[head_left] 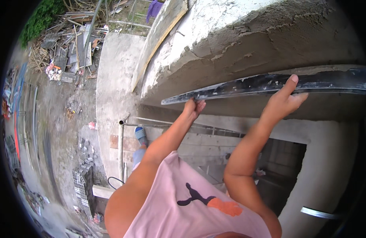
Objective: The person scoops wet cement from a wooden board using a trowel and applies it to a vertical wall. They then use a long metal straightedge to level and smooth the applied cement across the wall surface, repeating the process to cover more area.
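A long, dark straightedge bar [246, 85], smeared with mortar, lies along the freshly rendered grey wall [238, 55]. Near its tapering left end, my left hand [194, 108] has its fingers curled round the lower edge. Farther right, my right hand [288, 97] grips the bar, thumb up across its face and the other fingers partly hidden. Above the bar the wet mortar is rough and ridged, and higher up the surface turns whitish. Below it the render looks smoother.
Under me are scaffold planks [183, 139] and an upright metal pole [121, 150]. A dark wall opening [286, 158] is at lower right. A wood-edged board [161, 39] leans at the wall's left end. Far below lie scrap timber [72, 43] and stacked blocks [84, 186].
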{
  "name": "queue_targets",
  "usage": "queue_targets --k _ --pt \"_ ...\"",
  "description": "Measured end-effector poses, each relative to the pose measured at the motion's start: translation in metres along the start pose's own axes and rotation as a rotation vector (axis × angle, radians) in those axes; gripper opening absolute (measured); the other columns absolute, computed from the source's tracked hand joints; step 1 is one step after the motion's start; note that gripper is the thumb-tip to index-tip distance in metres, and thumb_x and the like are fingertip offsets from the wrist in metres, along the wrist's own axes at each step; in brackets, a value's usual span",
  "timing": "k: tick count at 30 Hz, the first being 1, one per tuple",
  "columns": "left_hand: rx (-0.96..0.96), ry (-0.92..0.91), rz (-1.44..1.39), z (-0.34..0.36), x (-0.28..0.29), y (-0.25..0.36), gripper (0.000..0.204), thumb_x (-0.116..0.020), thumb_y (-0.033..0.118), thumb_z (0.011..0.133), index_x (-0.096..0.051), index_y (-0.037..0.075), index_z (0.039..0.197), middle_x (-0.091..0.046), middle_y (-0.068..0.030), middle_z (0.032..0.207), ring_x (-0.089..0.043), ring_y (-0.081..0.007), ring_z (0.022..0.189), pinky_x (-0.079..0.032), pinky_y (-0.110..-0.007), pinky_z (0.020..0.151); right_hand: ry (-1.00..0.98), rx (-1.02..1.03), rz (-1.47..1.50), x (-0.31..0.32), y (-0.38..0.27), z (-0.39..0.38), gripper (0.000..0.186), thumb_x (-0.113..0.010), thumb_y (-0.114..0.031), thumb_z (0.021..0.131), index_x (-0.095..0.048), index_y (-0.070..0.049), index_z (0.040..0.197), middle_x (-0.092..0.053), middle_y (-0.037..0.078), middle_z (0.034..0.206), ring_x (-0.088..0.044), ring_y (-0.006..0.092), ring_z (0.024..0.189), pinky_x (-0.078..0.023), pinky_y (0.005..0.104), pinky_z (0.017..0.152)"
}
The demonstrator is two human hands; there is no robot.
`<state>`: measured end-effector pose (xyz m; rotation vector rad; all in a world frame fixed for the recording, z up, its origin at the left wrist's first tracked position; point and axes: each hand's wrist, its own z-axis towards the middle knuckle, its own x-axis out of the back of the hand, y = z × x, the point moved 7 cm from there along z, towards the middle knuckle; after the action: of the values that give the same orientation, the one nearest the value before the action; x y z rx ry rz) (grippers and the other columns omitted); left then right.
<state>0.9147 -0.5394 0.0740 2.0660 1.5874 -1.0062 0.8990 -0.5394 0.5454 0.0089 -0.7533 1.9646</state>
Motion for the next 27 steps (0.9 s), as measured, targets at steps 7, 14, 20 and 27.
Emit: queue_targets --k 7,14,20,27 --pt "0.007 -0.023 0.024 0.005 -0.004 0.002 0.030 -0.029 0.028 0.101 -0.046 0.006 0.113 -0.058 -0.0086 0.090 -0.063 -0.0208 0.076 -0.057 -0.037 0.067 0.058 0.015 -0.053 -0.004 -0.009 -0.001 0.079 -0.059 -0.036 0.089 -0.027 0.021 0.133 -0.039 0.034 0.133 -0.045 0.0364 0.122 -0.034 0.0371 0.103" --pt "-0.049 -0.005 -0.008 -0.005 -0.006 0.000 0.032 -0.028 0.028 0.102 -0.049 0.004 0.103 -0.054 -0.0078 0.087 -0.059 -0.0193 0.075 -0.055 -0.036 0.068 0.001 0.027 0.108 -0.002 -0.013 -0.001 0.048 -0.061 -0.024 0.090 -0.045 0.013 0.118 -0.058 0.020 0.107 -0.057 0.0199 0.090 -0.047 0.0297 0.081" --pt "-0.048 0.030 -0.005 -0.011 -0.005 0.001 0.029 -0.031 0.030 0.102 -0.047 0.006 0.107 -0.054 -0.0082 0.088 -0.058 -0.0200 0.076 -0.054 -0.037 0.070 0.029 0.070 0.044 -0.003 -0.023 -0.002 0.050 -0.059 -0.023 0.091 -0.043 0.013 0.121 -0.059 0.019 0.103 -0.058 0.0197 0.085 -0.047 0.0295 0.078" --pt "0.018 -0.110 -0.152 -0.015 -0.025 0.005 0.033 -0.027 0.029 0.103 -0.047 0.004 0.111 -0.060 -0.0110 0.097 -0.062 -0.0222 0.084 -0.055 -0.039 0.076 0.112 0.090 0.029 -0.008 -0.012 -0.005 0.054 -0.058 -0.024 0.092 -0.039 0.015 0.124 -0.051 0.024 0.117 -0.053 0.0229 0.099 -0.043 0.0327 0.088"
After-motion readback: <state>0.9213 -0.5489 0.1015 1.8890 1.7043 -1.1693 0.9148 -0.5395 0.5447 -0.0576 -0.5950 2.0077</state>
